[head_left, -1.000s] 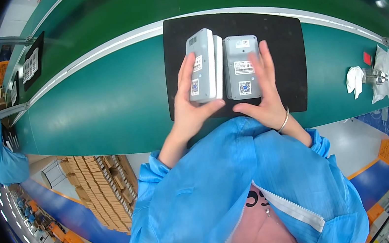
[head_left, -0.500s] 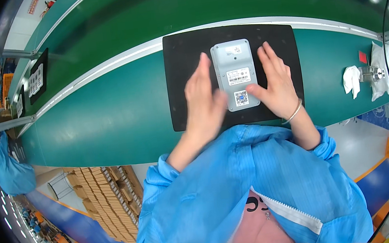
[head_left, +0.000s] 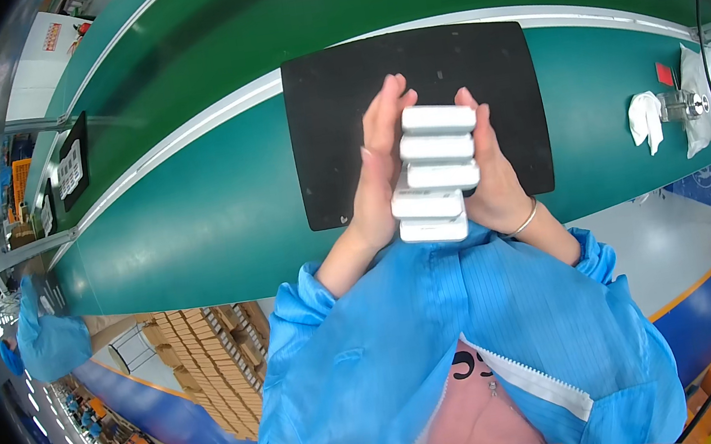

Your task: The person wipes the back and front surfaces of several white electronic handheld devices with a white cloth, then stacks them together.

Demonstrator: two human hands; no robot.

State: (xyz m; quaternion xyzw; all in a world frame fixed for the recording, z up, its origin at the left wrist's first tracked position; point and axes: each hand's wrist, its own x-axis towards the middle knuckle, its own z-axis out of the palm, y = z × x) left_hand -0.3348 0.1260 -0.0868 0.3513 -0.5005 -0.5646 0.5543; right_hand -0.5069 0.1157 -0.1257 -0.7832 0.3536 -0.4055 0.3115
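Observation:
My left hand (head_left: 375, 178) and my right hand (head_left: 495, 173) press in from either side on a stack of several slim white devices (head_left: 439, 148). The devices have rounded corners, and their narrow ends show. Their edges are not in line: the two lowest in the picture sit further left than the rest. Both palms face inward with the fingers pointing away from me. The stack is over the near part of a black mat (head_left: 406, 65) and close to my jacket. The devices' broad faces are mostly hidden.
The mat lies on a green bench (head_left: 191, 218). To the right are a white cloth (head_left: 645, 122), a clear jar with a metal top (head_left: 683, 105), a plastic bag (head_left: 710, 95) and a small red piece (head_left: 664, 73). A black cable (head_left: 705, 37) hangs at the right.
Half a second ago my open hands were apart around a grey device showing its labelled back. Now they grip the stack, ends toward me, nearer my body.

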